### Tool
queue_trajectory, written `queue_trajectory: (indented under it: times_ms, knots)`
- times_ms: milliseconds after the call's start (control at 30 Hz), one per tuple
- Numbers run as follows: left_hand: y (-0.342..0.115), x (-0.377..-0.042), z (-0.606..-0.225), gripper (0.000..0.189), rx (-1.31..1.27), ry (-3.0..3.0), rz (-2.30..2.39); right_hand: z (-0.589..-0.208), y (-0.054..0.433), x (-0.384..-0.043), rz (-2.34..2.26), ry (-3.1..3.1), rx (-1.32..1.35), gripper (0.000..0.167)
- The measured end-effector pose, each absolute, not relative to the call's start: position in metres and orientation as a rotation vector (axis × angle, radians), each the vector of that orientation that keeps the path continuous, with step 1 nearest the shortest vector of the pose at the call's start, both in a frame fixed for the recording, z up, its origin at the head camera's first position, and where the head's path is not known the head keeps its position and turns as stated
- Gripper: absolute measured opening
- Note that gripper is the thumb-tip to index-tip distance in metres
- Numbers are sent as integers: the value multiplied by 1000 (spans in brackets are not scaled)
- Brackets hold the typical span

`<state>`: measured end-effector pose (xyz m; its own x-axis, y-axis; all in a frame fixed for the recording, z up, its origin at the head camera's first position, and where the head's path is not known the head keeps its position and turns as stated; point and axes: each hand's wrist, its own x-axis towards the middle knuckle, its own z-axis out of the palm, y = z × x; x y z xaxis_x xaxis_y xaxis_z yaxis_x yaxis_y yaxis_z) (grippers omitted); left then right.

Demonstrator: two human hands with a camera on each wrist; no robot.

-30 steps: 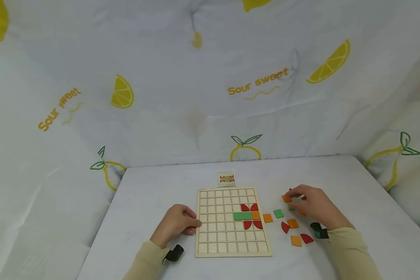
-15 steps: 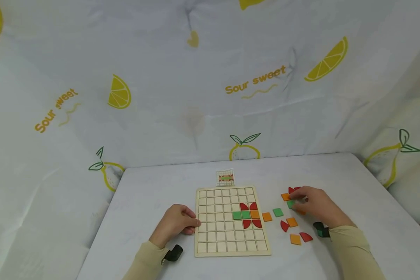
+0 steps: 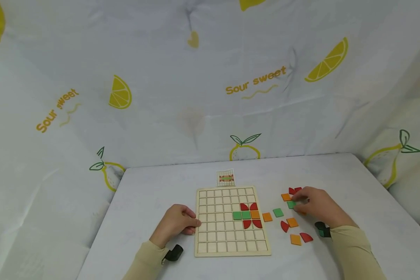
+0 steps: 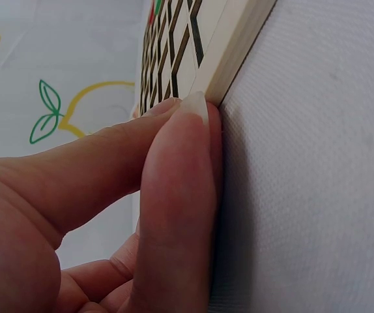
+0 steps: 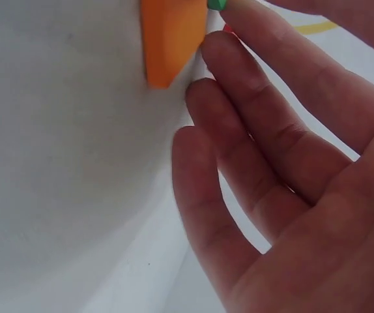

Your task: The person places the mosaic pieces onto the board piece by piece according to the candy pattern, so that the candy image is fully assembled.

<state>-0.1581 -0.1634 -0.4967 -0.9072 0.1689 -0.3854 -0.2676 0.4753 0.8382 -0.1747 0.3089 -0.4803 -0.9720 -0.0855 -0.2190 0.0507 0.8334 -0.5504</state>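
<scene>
Printed backdrop (image 3: 168,124) fills the upper frame, white table (image 3: 161,190) below. Your grid board (image 3: 217,225) sits lower centre, roughly square to you, probably to keep rows readable. Left hand (image 3: 176,219) is on its left rim: thumb and fingers bunched together, pinching the edge, likely bracing against sliding. Right hand (image 3: 316,202), lower right: index tip on a green tile (image 3: 291,204), thumb near its lower edge; can't tell whether that pinch is tight. Its other fingers curve loosely. Pattern card (image 3: 225,178) lies just above the board's top edge, likely for easy viewing. Two green squares, one orange square and four red quarter-circles (image 3: 253,206) fill cells mid-right; loose pieces (image 3: 295,239) lie right of the board, presumably within easy right-hand reach.
</scene>
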Motion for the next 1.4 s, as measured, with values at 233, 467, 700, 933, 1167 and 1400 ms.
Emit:
queue_trajectory:
  times_ms: [233, 467, 700, 933, 1167, 1400]
  knots:
    - [-164, -158, -497, 35, -80, 2304, 1431, -479, 307, -175, -831, 2779, -41, 29]
    - [-164, -157, -495, 35, -83, 2300, 1438, -478, 304, -176, -819, 2781, -37, 29]
    - [-164, -158, -493, 34, -79, 2301, 1452, -477, 293, -176, -845, 2789, -75, 29]
    - [-161, -157, -495, 35, -96, 2290, 1453, -482, 259, -175, -904, 2778, -231, 21]
    - [-161, -157, -494, 34, -92, 2305, 1442, -477, 222, -176, -950, 2772, -310, 16]
    - [-161, -156, -493, 34, -102, 2305, 1441, -474, 183, -178, -932, 2765, -443, 16]
